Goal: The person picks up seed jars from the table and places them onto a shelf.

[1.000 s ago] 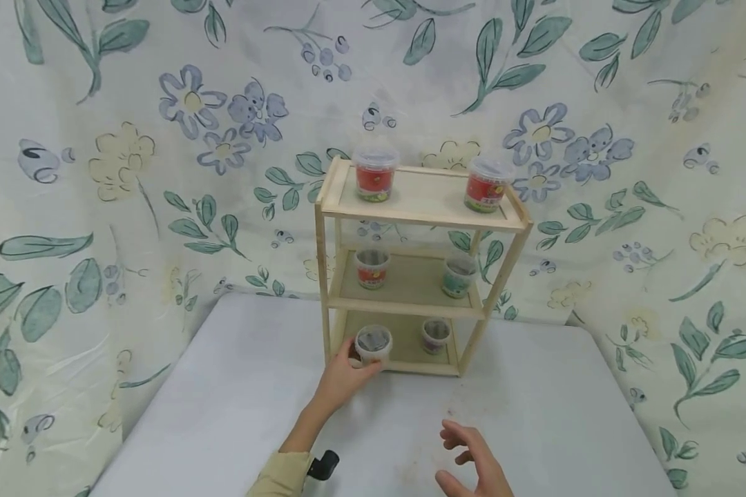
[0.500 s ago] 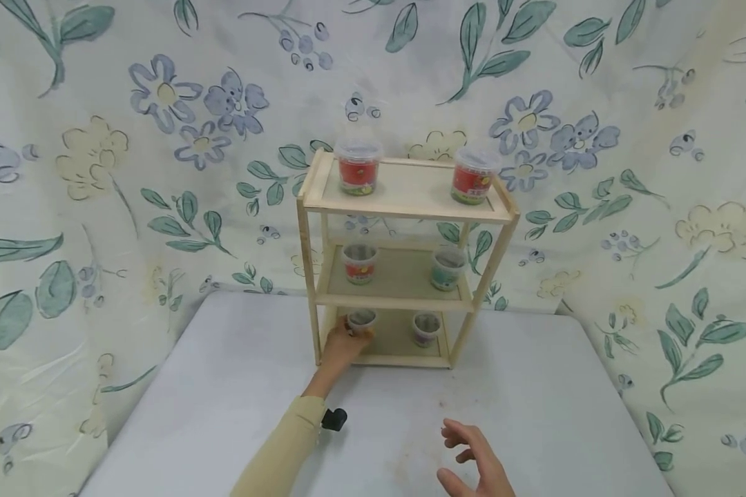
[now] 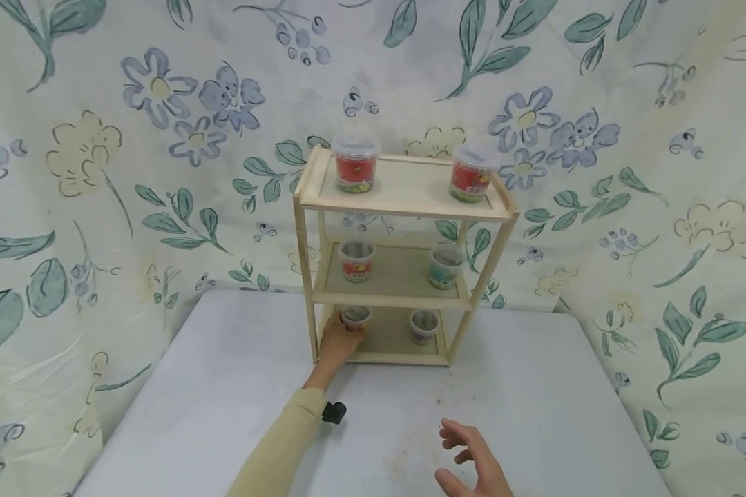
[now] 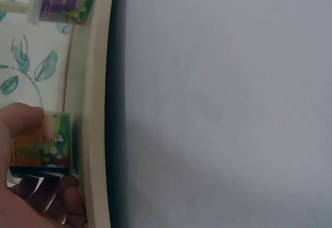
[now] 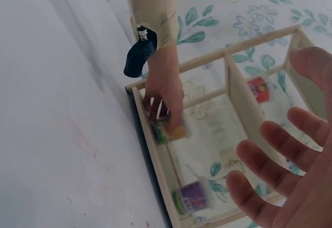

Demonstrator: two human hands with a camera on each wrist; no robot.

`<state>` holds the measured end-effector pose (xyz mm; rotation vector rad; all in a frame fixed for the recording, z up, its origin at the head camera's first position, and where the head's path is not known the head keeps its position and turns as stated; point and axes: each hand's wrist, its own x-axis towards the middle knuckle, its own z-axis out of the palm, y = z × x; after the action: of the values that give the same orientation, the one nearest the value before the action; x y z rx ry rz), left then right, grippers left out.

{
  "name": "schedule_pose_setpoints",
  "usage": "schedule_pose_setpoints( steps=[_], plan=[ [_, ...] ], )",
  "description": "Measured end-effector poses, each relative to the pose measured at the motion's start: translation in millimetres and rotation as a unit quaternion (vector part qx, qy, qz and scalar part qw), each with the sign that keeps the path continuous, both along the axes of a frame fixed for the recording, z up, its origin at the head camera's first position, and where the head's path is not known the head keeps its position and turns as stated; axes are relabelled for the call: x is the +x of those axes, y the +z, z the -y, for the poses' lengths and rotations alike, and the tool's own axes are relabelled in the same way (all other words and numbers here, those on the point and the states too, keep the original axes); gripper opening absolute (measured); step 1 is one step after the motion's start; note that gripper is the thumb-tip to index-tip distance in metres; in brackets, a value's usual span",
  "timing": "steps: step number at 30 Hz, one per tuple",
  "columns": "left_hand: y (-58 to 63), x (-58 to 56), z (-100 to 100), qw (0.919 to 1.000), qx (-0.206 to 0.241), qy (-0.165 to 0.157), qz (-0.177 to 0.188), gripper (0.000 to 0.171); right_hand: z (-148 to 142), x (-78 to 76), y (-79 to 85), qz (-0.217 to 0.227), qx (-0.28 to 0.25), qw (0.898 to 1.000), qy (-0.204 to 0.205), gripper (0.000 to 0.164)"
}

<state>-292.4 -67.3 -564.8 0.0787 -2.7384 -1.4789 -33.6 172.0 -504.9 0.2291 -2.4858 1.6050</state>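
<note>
My left hand [image 3: 340,339] reaches into the bottom level of the wooden shelf rack [image 3: 404,301], at its left side. It grips a small clear plastic tub [image 3: 356,316] there. The left wrist view shows the tub's orange and green label [image 4: 39,147], with the thumb on one side and fingers curled round the other; the base is at the shelf board. On the same level, to the right, stands a tub with a purple label [image 3: 423,326]. My right hand [image 3: 475,461] is held over the table's near side, fingers relaxed, holding nothing.
Two lidded red-label tubs, one left [image 3: 356,164] and one right [image 3: 472,174], stand on the top level. A red-label tub [image 3: 356,261] and a teal-label tub [image 3: 445,266] occupy the middle level. The rack stands on a white table [image 3: 236,373] before a floral curtain [image 3: 224,138].
My left hand has carried the orange-label tub from the rack's front edge back onto the bottom level. The head view has shifted slightly; my right hand has stayed about the same.
</note>
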Motion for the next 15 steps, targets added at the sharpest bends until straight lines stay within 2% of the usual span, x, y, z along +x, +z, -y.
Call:
schedule_pose_setpoints(
  steps=[8, 15],
  plan=[
    [-3.0, -0.9, -0.3, 0.9989, -0.027, 0.009, -0.037, 0.067, 4.3, 0.8, 2.5, 0.035, -0.007, 0.999, -0.023, 0.055],
    [-2.6, -0.1, 1.5, 0.9996, 0.001, 0.021, -0.018, 0.067, 2.7, -0.3, 1.7, 0.024, -0.003, 1.0, -0.015, 0.055]
  ],
)
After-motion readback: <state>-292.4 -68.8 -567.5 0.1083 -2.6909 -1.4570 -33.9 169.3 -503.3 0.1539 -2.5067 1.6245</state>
